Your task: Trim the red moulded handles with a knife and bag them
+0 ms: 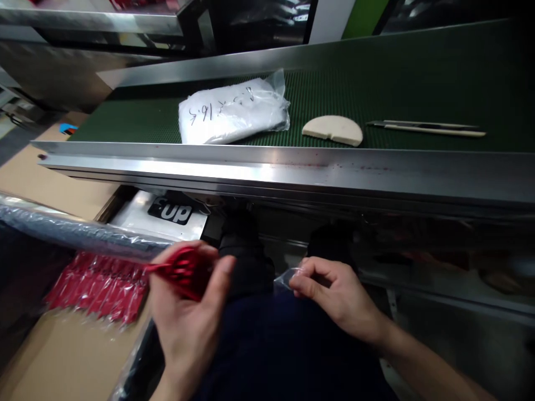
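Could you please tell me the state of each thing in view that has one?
Left hand: closed on a red item, blurred
Right hand: thumb and fingers pinching clear plastic
White package: wrapped in clear plastic, lying on the green belt
Beige piece: lying flat, straight edge notched
Tweezer-like tool: lying down, prongs apart
Red packets: in clear plastic, side by side

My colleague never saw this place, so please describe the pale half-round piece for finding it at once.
Find the green belt behind the near metal rail. Close to that rail, look between the white packet and the tweezer-like tool. There lies the pale half-round piece, set apart by its arched edge and notch.
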A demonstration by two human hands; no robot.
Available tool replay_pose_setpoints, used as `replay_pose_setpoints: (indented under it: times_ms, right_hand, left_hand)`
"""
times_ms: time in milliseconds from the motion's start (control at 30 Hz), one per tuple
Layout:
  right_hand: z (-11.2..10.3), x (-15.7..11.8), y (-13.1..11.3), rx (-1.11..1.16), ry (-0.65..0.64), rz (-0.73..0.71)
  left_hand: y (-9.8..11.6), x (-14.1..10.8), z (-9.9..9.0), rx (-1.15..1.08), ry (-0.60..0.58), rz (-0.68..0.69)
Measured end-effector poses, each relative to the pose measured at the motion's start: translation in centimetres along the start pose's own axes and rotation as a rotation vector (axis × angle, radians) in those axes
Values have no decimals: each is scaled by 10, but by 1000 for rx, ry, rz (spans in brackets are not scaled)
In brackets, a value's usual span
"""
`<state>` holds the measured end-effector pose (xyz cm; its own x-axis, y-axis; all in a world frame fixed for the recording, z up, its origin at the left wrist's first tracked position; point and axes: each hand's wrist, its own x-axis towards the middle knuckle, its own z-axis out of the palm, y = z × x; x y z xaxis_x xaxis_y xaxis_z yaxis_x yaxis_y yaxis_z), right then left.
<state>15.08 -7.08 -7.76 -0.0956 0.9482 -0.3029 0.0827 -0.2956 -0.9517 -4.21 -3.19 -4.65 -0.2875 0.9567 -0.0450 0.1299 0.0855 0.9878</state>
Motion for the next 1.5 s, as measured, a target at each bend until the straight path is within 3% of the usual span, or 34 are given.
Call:
replay_pose_setpoints:
  times_ms: [100, 167, 267, 433, 533, 633, 800, 933, 1000, 1167, 1333, 1500]
  right_hand:
    - [2, 2, -4, -62, -73, -63]
    - [4, 2, -5, -89, -107, -94]
    - [3, 1, -4, -128, -138, -101]
    - [0, -6, -1, -227, -189, -107]
    - [-2, -9, -1, -361, -166, -141]
    - [-3, -8, -3, -543, -118, -214]
    - [-4, -7, -7, -807, -70, -333]
    - [-8, -12, -18, -813, 61, -382]
    - [-7, -14, -27, -722, 96, -376]
    - [2, -14, -43, -521, 8, -370]
    - [-2, -20, -38, -457, 125, -408]
    - [-18, -41, -28, -581, 464, -527]
  left_hand:
    - [3, -9, 3, 111, -570, 26]
    - [4, -13, 6, 113, -795, -75]
    - [5, -14, 8, 75, -839, -162]
    - [0, -13, 6, 87, -960, -193]
    - [-8, -15, 5, 194, -918, -29]
    - [-20, -17, 6, 302, -760, 157]
    - [-33, -16, 11, 391, -623, 318]
    - [-32, -9, 9, 421, -501, 377]
    - [-31, -8, 6, 447, -502, 406]
    - [-30, -16, 2, 505, -679, 515]
    - [-33, -17, 7, 492, -650, 474]
    - [-45, 0, 11, 339, -543, 180]
